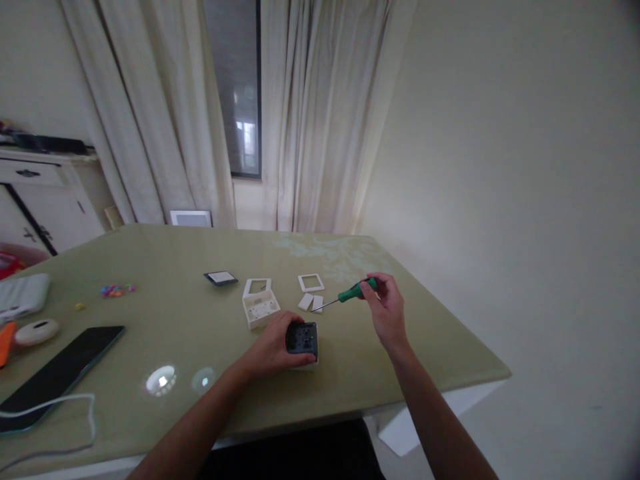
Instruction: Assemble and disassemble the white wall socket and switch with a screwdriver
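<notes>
Where the head view takes in the work, the left hand is closed around a dark square unit, thumb along its near side and fingers at its far side. The unit is near the front edge of the table, its dark, detailed face turned up and a pale edge showing beneath; whether it rests on the tabletop or is slightly raised cannot be determined. The right hand holds a green-handled screwdriver by the rear of its handle, in a narrow grip of thumb and fingers. The shaft points left and slightly down. Its tip appears beside two small white plates, apart from the unit; contact with the plates cannot be confirmed.

Beyond the plates lies a square white frame. Left of them stands an open white box, with a second white frame just behind it.

Assessment: the step in hand appears to be screwdriver work on the unit, at a point where the tool is not engaged. Applying it would call for a steady left grip, a steeper shaft and the tip squared to a fastener; none can be made out at this size.
</notes>
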Demonstrator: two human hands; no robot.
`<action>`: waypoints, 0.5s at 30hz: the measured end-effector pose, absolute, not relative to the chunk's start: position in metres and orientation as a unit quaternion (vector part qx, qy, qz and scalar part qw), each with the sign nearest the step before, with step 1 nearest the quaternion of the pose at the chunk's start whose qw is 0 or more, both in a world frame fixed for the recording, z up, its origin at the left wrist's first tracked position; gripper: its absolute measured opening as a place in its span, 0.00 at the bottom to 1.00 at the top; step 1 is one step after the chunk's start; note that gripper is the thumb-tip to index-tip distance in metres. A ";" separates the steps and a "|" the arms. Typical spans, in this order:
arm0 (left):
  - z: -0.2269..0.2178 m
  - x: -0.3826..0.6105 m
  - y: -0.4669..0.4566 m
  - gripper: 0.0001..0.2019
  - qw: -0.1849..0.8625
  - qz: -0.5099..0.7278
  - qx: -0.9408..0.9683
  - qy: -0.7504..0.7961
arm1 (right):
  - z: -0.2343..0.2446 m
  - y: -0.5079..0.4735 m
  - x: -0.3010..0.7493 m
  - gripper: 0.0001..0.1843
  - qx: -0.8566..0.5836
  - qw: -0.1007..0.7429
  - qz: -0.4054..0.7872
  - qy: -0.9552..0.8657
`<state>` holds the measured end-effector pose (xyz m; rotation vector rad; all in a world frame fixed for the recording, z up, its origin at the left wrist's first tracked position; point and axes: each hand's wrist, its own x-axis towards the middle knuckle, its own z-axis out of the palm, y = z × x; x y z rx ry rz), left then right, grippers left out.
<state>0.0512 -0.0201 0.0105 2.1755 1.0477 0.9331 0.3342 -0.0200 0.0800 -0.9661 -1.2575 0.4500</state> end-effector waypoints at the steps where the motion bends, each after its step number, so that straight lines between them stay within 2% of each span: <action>1: 0.010 0.051 -0.020 0.31 0.273 0.347 0.808 0.389 | 0.071 -0.021 0.338 0.23 -0.437 0.676 0.210 -0.554; 9: 0.010 0.047 -0.019 0.33 0.257 0.346 0.814 0.388 | 0.011 -0.043 0.354 0.27 -0.478 0.622 0.280 -0.553; 15: 0.023 0.045 -0.018 0.34 0.217 0.369 0.821 0.379 | 0.001 -0.063 0.360 0.18 -0.497 0.535 0.317 -0.606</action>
